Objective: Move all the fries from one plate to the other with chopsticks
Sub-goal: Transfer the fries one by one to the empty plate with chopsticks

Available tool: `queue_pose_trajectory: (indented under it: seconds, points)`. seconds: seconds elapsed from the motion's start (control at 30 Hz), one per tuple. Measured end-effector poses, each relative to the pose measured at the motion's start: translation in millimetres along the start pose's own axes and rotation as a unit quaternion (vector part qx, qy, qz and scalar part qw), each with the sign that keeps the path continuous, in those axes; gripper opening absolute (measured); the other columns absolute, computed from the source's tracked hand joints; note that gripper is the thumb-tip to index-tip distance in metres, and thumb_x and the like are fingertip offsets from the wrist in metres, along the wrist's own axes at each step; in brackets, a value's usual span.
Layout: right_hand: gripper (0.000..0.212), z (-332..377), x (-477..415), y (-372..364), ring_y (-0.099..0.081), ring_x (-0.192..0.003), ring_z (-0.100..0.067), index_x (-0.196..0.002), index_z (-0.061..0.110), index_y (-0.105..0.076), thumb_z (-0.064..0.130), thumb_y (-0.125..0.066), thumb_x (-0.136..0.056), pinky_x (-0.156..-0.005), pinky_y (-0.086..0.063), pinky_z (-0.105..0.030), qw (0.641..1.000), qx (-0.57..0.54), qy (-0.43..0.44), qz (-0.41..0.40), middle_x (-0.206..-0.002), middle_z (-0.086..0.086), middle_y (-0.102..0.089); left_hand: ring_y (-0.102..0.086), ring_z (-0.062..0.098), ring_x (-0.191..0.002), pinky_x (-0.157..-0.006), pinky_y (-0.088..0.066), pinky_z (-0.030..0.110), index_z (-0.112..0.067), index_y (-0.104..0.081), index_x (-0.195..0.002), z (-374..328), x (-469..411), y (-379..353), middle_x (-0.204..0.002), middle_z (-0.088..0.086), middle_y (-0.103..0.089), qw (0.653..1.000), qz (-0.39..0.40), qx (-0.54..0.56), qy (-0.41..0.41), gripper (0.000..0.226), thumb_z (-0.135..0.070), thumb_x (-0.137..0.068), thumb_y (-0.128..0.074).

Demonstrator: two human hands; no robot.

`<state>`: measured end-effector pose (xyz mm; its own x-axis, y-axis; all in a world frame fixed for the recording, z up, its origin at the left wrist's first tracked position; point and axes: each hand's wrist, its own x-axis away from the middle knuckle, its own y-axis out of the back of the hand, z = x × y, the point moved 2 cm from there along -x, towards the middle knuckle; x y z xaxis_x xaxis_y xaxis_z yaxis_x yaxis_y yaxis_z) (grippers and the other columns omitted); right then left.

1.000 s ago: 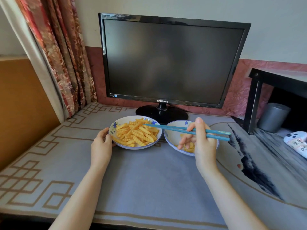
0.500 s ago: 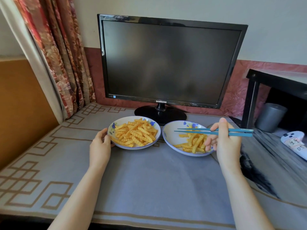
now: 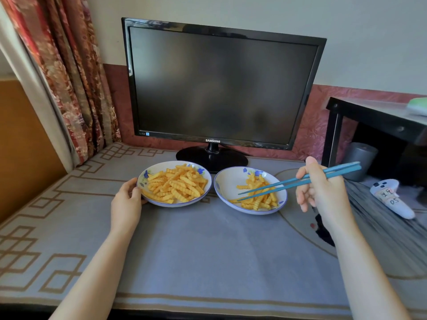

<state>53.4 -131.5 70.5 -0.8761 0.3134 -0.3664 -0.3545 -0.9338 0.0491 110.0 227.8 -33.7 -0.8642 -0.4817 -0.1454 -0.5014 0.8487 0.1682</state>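
Over right plate [image 3: 227,183], chopsticks [image 3: 288,182] gripped by right hand [image 3: 323,192]; left hand [image 3: 126,204] holds left plate [image 3: 143,181].

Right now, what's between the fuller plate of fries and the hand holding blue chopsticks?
Head view: the other white blue-flowered plate, holding fewer crinkle-cut fries, under the blue chopsticks.
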Motion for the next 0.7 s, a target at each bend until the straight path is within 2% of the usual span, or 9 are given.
queue_pose_trajectory:
  seconds: [0.27, 0.4, 0.7]
  points:
    - [0.041, -5.1, -1.3, -14.2, -0.039, -0.024, -0.020, -0.069, 0.004, -0.049, 0.025, -0.041, -0.103, -0.031, -0.025, -0.013, 1.000, 0.009, -0.011, 0.014, -0.036, -0.013, -0.048, -0.067, 0.022, -0.089, -0.081, -0.047, 0.030, -0.010, -0.051, -0.135, -1.8, 1.3, -0.3, -0.121, 0.007, -0.062, 1.000, 0.000, -0.001, 0.002, 0.038, -0.011, -0.100, -0.038]
    - [0.043, -17.3, -0.8, -24.4, -0.044, -0.027, -0.024, -0.067, 0.008, -0.050, 0.031, -0.042, -0.102, -0.032, -0.026, -0.015, 1.000, -0.004, -0.007, -0.019, -0.041, -0.017, -0.051, -0.066, 0.022, -0.088, -0.080, -0.046, 0.029, -0.009, -0.051, -0.135, -3.2, 2.6, -0.3, -0.119, 0.007, -0.062, 1.000, -0.002, -0.001, 0.000, 0.038, -0.010, -0.099, -0.038]
    - [0.038, -41.3, 1.3, -37.9, -0.049, -0.030, -0.021, -0.071, 0.011, -0.050, 0.029, -0.040, -0.103, -0.033, -0.029, -0.016, 0.998, -0.037, -0.016, -0.050, -0.041, -0.011, -0.054, -0.066, 0.023, -0.091, -0.087, -0.050, 0.034, -0.009, -0.053, -0.133, -2.2, 0.6, 0.2, -0.124, 0.010, -0.062, 1.000, -0.007, 0.004, 0.003, 0.038, -0.009, -0.099, -0.039]
